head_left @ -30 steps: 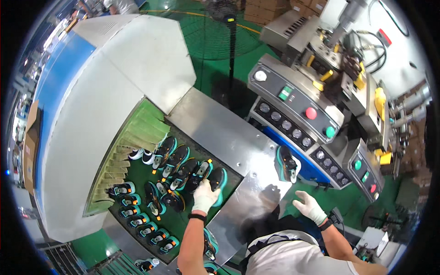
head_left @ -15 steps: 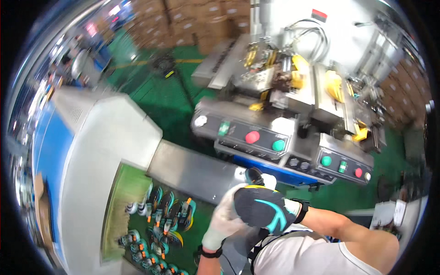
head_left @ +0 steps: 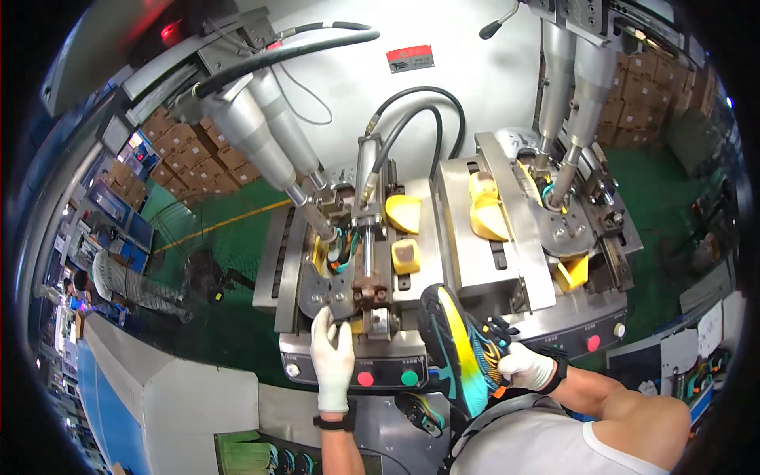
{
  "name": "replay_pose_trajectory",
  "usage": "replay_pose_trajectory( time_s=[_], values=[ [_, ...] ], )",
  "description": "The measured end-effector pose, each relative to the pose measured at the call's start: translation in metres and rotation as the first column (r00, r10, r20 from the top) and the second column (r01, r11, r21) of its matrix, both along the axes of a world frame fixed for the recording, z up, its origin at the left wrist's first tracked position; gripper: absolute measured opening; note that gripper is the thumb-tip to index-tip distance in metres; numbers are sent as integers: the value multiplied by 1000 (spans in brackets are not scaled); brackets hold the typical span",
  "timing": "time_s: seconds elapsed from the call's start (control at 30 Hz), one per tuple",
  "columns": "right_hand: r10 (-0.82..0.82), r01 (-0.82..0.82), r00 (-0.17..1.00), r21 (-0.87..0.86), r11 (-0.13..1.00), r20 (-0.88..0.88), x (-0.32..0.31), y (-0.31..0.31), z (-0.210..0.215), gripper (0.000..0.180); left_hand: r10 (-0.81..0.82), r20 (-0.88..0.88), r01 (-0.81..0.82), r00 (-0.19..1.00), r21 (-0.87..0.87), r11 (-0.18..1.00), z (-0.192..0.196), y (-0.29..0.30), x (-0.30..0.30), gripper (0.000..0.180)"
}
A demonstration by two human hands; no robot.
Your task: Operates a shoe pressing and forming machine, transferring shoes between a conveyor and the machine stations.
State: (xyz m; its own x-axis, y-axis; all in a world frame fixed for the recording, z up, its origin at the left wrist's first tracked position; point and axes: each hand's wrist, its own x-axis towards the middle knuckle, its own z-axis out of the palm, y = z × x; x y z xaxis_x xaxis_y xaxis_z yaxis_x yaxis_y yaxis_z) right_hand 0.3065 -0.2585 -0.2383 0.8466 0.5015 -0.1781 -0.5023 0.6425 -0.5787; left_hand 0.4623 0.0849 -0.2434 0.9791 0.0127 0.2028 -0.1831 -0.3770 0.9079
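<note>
My right hand (head_left: 526, 369), in a white glove, is closed on a sneaker (head_left: 459, 342). The shoe is tilted, its dark sole with yellow and teal bands turned partly toward me, its laced upper by my fingers. My left hand (head_left: 332, 355), also gloved, reaches up with thumb and fingers apart and holds nothing. Its fingertips are by the grey clamp plate (head_left: 324, 294) of the left press station. A teal and black shoe (head_left: 343, 247) sits in that station, under the press rods. Another sneaker (head_left: 421, 413) lies on the metal ledge in front of me.
The right press station (head_left: 566, 229) has its own rods and clamp plate. Yellow pads (head_left: 404, 214) lie between the stations. Red and green push buttons (head_left: 365, 379) line the front panel. Several shoes (head_left: 286, 461) rest in the green tray at lower left. Cartons (head_left: 190, 154) are stacked behind.
The view has swung so the press fills the middle. My hands, close together around a dark teal-striped thing before, are now apart; the left is up at the press, the right holds the sneaker.
</note>
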Motion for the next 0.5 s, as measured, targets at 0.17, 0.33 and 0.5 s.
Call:
replay_pose_trajectory(
  time_s=[0.17, 0.33, 0.5],
  values=[
    [-101, 119, 991, 229, 966, -88, 22, -8, -17, 79, -11, -199, 17, 980, 30, 999, -9, -29, 125, 63],
    [-232, 244, 969, 168, 955, -88, 22, -5, -21, 91, 54, -77, -19, 996, 398, 917, -78, -7, 229, 66],
    [-297, 307, 950, 111, 945, -98, 11, -20, -18, 99, 34, -244, 132, 969, 630, 765, -122, -52, 300, 69]
  ],
)
